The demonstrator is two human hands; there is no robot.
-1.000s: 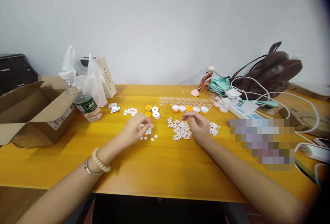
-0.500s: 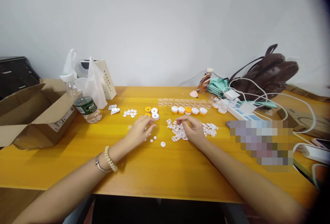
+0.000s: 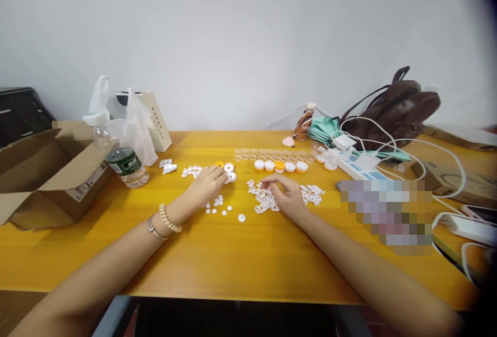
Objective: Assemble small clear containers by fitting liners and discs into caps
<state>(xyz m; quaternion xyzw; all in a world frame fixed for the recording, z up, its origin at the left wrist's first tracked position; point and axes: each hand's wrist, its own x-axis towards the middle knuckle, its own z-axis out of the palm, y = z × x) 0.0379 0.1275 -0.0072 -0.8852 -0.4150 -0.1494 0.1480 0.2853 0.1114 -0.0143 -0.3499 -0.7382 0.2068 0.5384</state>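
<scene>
My left hand (image 3: 209,186) reaches to a small group of orange and white round caps. Its fingers curl against the nearest white cap (image 3: 230,177), partly covering it. An orange cap (image 3: 219,164) lies behind those fingers. My right hand (image 3: 288,195) hovers at a spread heap of flat white openwork plastic pieces (image 3: 266,201), thumb and fingers pinched together. Anything between those fingertips is too small to make out. Small white discs (image 3: 218,201) lie scattered below my left hand, with one larger white disc (image 3: 241,218) nearer the front.
Behind stand rows of clear rings (image 3: 267,155) and orange-and-white round cases (image 3: 279,166). White knobbed parts (image 3: 190,171) and foil scraps (image 3: 169,168) lie left. Further left are a water bottle (image 3: 128,166) and an open carton (image 3: 46,187). A power strip (image 3: 355,166) with cables lies right.
My left hand has moved forward and its fingers have closed in on the white cap, uncovering more small discs. My right hand stays pinched over the white pieces. The view has shifted slightly.
</scene>
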